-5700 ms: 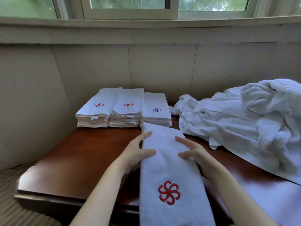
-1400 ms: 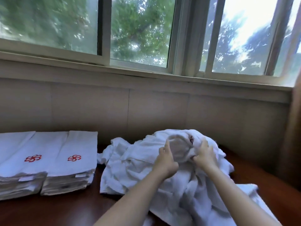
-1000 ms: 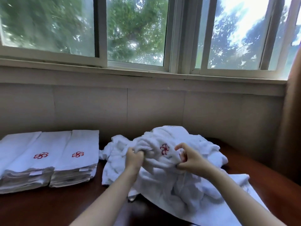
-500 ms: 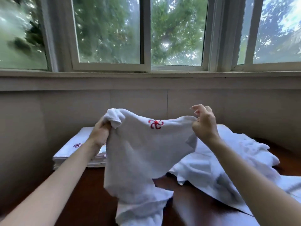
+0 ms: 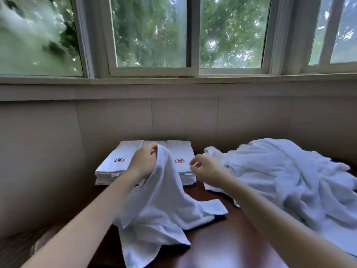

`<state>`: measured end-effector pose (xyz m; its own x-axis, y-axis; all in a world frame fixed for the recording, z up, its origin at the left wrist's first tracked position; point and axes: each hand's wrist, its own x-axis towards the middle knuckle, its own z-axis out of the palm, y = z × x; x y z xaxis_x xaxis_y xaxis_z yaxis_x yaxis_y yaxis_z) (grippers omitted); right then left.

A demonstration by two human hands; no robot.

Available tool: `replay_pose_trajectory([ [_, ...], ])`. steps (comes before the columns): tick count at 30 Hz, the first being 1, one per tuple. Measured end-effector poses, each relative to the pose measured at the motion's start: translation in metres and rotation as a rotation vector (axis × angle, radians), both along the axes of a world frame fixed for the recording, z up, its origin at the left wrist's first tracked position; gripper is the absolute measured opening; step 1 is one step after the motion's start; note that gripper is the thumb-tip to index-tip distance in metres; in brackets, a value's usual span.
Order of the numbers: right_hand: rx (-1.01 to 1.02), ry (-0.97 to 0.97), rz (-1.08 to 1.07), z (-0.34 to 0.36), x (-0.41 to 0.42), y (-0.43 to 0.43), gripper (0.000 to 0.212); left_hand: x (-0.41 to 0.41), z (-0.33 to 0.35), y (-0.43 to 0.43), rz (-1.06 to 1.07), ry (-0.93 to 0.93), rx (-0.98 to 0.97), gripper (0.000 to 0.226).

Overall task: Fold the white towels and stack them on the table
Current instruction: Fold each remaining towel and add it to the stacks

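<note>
The person's left hand (image 5: 144, 161) is gripping a bunched top corner of a white towel (image 5: 164, 206), fingers curling round the cloth and holding it up above the table; the rest of the towel is draping down and crumpling on the dark wooden table (image 5: 222, 246), in front of the person; the right hand (image 5: 205, 169) is hovering just beside the towel without touching it, fingers clenching loosely on nothing visible; stacks of folded towels (image 5: 116, 167) with red embroidered emblems are sitting side by side against the wall, behind the left hand; a heap of unfolded white towels (image 5: 280, 180) is lying across the table's right side, beyond the right forearm; a window (image 5: 152, 35) above is showing green trees.
</note>
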<state>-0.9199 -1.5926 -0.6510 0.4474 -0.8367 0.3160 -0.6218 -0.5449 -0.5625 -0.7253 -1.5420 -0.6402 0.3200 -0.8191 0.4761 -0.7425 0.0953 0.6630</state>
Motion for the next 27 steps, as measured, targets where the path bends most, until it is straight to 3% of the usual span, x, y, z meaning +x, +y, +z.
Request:
replay_pose_trajectory([
  [2,0.008,0.084,0.075,-0.013,0.011,0.014,0.028,-0.008,-0.008,-0.002,-0.021,0.088,-0.002,0.021],
  [4,0.053,0.095,0.125,-0.023,0.012,0.02,0.037,-0.015,-0.011,0.001,-0.164,0.316,0.026,0.022],
  [6,0.31,-0.072,0.237,-0.029,0.01,0.023,0.042,-0.024,-0.014,0.005,-0.337,0.547,0.144,0.017],
  [8,0.524,-0.25,0.337,-0.036,0.01,0.026,0.039,-0.032,-0.024,0.006,-0.482,0.619,0.295,0.018],
  [10,0.486,-0.33,0.308,-0.051,0.015,0.024,0.035,-0.038,-0.036,0.006,-0.588,0.614,0.394,0.024],
  [14,0.384,-0.308,0.087,-0.076,0.014,0.022,0.028,-0.036,-0.056,0.008,-0.716,0.825,0.441,0.05],
  [17,0.55,-0.482,0.086,-0.079,0.01,0.017,0.032,-0.03,-0.071,0.008,-0.687,0.602,0.463,0.064],
  [20,0.652,-0.628,0.104,-0.073,0.01,0.007,0.035,-0.03,-0.087,0.004,-0.515,0.251,0.442,0.029],
  [21,0.658,-0.656,0.114,-0.071,0.009,0.005,0.03,-0.031,-0.089,0.002,-0.462,0.21,0.383,0.014],
  [23,0.598,-0.687,0.125,-0.067,0.004,0.001,0.01,-0.029,-0.087,-0.006,-0.334,0.282,0.224,0.025],
  [25,0.389,-0.52,0.061,-0.061,-0.006,-0.007,0.015,-0.023,-0.073,-0.014,-0.119,0.389,0.086,0.042],
  [27,0.034,-0.185,-0.083,-0.055,-0.011,-0.014,0.019,-0.016,-0.051,-0.023,0.0,0.332,-0.013,0.042],
])
